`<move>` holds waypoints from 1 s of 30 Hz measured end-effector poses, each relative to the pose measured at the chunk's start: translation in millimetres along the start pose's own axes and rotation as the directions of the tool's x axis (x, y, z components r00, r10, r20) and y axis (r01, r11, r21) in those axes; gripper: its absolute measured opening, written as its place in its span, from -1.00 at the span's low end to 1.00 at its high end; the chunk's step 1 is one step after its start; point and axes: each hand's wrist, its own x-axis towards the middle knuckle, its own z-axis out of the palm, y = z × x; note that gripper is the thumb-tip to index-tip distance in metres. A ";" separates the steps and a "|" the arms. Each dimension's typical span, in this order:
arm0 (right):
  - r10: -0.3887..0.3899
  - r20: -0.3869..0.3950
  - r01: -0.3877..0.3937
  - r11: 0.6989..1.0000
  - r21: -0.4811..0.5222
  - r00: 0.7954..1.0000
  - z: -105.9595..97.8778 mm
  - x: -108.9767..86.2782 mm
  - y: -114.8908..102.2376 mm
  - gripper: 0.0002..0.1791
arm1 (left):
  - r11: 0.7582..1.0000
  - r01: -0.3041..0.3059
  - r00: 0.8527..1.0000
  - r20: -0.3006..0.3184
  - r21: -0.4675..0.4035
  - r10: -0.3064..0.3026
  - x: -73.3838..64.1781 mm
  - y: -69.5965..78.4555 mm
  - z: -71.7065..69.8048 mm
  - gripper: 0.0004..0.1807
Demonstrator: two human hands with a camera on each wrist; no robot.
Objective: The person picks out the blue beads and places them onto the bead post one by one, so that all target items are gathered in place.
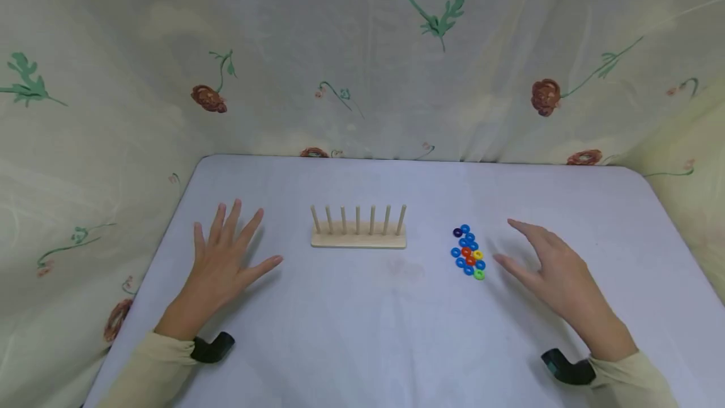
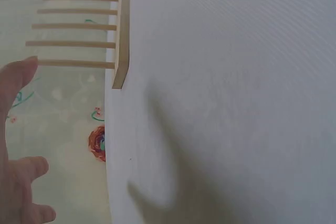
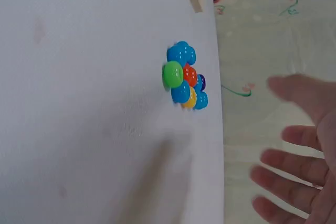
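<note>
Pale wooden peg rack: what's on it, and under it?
On it: seven thin, upright wooden pegs along the pale rectangular wooden base, all bare. Under it: white tabletop shows around the base; the patch directly beneath is covered, can't tell.

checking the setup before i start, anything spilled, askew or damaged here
A faint pinkish smudge stands out against the white tabletop near the right end of the peg rack. I see no damage to it or the beads.
</note>
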 end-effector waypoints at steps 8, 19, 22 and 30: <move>-0.019 0.032 0.013 0.981 0.191 0.999 19.0 5.7 8.6 -0.78 | 0.973 -0.003 1.000 0.000 -0.229 0.003 23.5 11.3 25.7 0.02; 0.016 0.127 -0.050 0.963 0.265 0.992 38.9 8.7 12.7 -0.84 | 0.893 -0.025 1.000 -0.027 -0.449 0.015 54.5 35.5 56.3 -0.10; 0.011 0.133 -0.048 0.957 0.284 0.991 42.8 9.1 16.4 -0.85 | 0.877 -0.022 0.999 -0.036 -0.480 0.006 61.3 36.8 61.8 -0.12; 0.000 0.107 -0.035 0.942 0.334 0.994 48.9 9.9 24.4 -0.87 | 0.856 -0.045 0.999 -0.046 -0.516 0.025 65.9 33.7 67.7 -0.17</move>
